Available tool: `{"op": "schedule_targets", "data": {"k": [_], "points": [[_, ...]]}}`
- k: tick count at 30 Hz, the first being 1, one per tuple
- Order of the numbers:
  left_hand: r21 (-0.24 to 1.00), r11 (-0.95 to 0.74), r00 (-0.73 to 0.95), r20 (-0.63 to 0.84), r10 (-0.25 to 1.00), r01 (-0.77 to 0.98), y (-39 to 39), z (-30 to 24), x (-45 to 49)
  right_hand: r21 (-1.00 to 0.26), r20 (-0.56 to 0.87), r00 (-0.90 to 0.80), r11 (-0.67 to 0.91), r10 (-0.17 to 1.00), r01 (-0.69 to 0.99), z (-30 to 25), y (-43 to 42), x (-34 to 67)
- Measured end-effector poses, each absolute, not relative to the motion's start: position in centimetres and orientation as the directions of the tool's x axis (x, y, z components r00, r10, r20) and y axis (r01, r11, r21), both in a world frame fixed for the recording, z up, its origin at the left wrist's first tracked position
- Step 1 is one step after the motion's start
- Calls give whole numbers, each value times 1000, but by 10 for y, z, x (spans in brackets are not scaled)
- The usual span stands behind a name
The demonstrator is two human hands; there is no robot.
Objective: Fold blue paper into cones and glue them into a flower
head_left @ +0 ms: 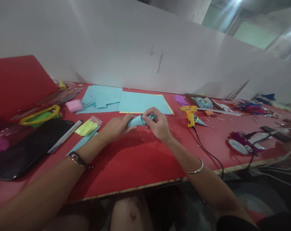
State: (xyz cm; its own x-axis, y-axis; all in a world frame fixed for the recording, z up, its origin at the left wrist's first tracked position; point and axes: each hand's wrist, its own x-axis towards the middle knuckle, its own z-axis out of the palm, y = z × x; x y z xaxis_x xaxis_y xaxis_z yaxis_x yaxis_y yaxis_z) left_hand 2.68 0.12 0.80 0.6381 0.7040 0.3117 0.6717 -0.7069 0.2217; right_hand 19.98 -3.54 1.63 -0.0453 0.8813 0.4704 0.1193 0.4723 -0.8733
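Observation:
My left hand (115, 126) and my right hand (157, 125) meet above the red table (140, 160), both closed on a small rolled piece of light blue paper (137, 121). The left fingers wrap its wide end, and the right fingers pinch its narrow end. The roll lies roughly level between the hands. A bracelet sits on each wrist.
Light blue paper sheets (140, 102) lie behind the hands. A yellow glue gun (190, 114) stands to the right, its black cord running off the front edge. At left lie a black tablet (27, 146), a grey marker (65, 136), a bag of yellow clay (87, 127), pink clay (73, 105) and yellow scissors (39, 115).

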Motion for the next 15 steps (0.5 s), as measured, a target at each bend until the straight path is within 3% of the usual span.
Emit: {"op": "schedule_targets", "data": {"k": [15], "points": [[143,-694,645,275,713,706,2,10,27,-864,496,-103,501,862,40,12,-29,203]]}}
